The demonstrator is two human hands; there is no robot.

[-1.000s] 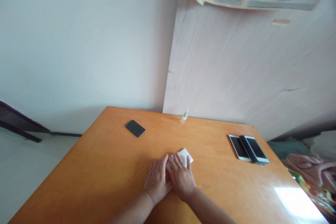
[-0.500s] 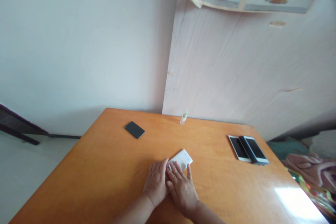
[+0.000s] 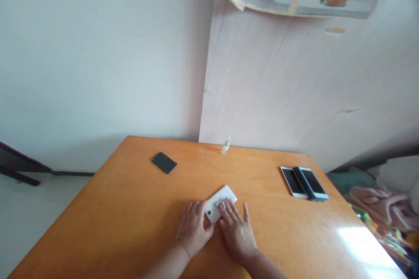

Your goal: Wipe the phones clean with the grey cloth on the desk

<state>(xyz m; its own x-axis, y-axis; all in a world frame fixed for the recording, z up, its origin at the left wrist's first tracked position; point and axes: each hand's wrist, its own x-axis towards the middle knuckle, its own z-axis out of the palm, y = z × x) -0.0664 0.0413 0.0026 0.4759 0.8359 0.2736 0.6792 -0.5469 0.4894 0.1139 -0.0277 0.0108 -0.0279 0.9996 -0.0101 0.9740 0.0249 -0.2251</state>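
Note:
A white smartphone (image 3: 220, 200) lies face down on the wooden table, its camera lens toward me at the lower left corner. My left hand (image 3: 194, 226) grips that near end, thumb at the bottom edge and fingers along the left side. Stretched fingers of my right hand (image 3: 237, 232) rest on the phone's back, with the thumb side close to the left hand and the little finger spread off to the right. Something small and whitish shows at the right fingertips; I cannot make out what it is.
A black phone (image 3: 164, 162) lies at the left on the table (image 3: 131, 209). A small spray bottle (image 3: 225, 146) stands near the back edge. At the right, a white-framed phone (image 3: 293, 182) lies beside another phone in a dark blue case (image 3: 312, 184). Clothes (image 3: 379, 205) are heaped beyond the right edge.
My right hand has slid to the right across the phone's back, uncovering the camera lens. The left hand stays at the phone's near end. The whole view has shifted slightly.

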